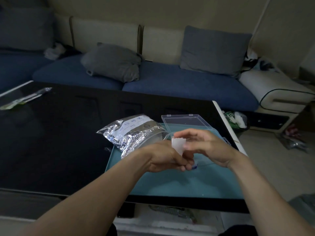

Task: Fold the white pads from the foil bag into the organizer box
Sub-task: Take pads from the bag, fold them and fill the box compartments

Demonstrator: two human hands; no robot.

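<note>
A small white pad (178, 144) is held up between both hands above a teal mat (179, 181). My left hand (163, 157) grips its lower edge. My right hand (206, 147) pinches its right side with thumb and fingers. The crinkled foil bag (131, 132) lies on the mat's far left corner, its mouth toward my hands. The clear organizer box (185, 120) sits open behind my hands, its lid up at the back; its base is mostly hidden by my right hand.
The mat lies at the right end of a glossy black table (59, 137). A clear wrapper (22, 99) lies at the table's far left. A blue sofa with grey cushions (112, 63) runs behind the table. Plastic bags lie on the floor at right.
</note>
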